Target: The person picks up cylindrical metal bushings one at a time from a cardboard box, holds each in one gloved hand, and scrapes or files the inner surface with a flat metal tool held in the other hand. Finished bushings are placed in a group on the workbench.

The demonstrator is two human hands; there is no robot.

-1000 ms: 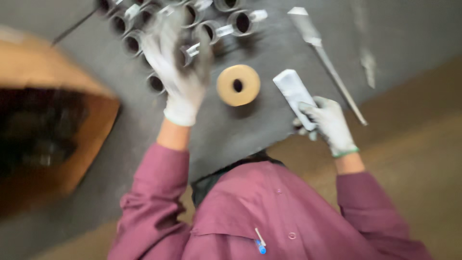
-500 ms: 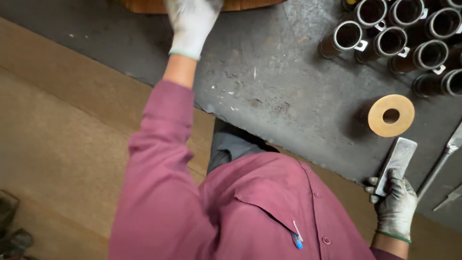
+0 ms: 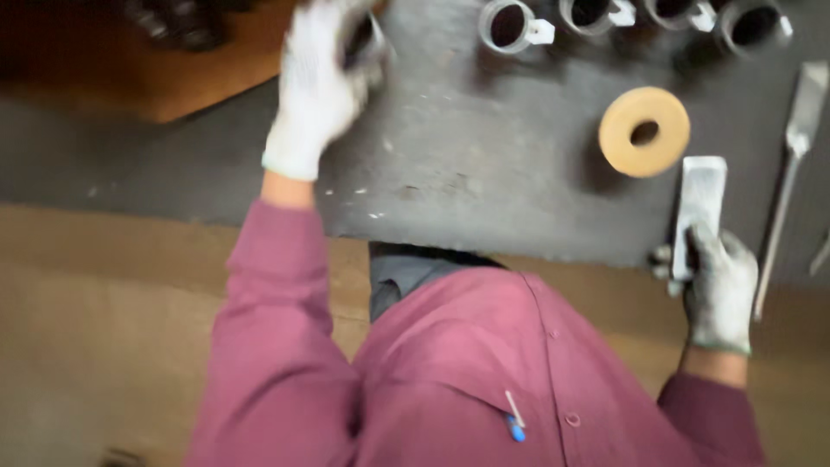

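My left hand, in a white glove, is raised over the dark grey worktop near its far left. It is closed around a dark metal ring piece, which is blurred. My right hand, in a grey glove, rests at the near edge of the worktop and grips the lower end of a flat grey rectangular block. A tan disc with a centre hole lies just beyond the block.
A row of metal ring pieces with tabs lines the far edge of the worktop. A long metal tool lies at the right. A brown box with dark parts sits at the far left. Tan floor lies below.
My left hand has come back from the brown box to the worktop, now with a metal ring piece in it. My right hand stays on the grey block.
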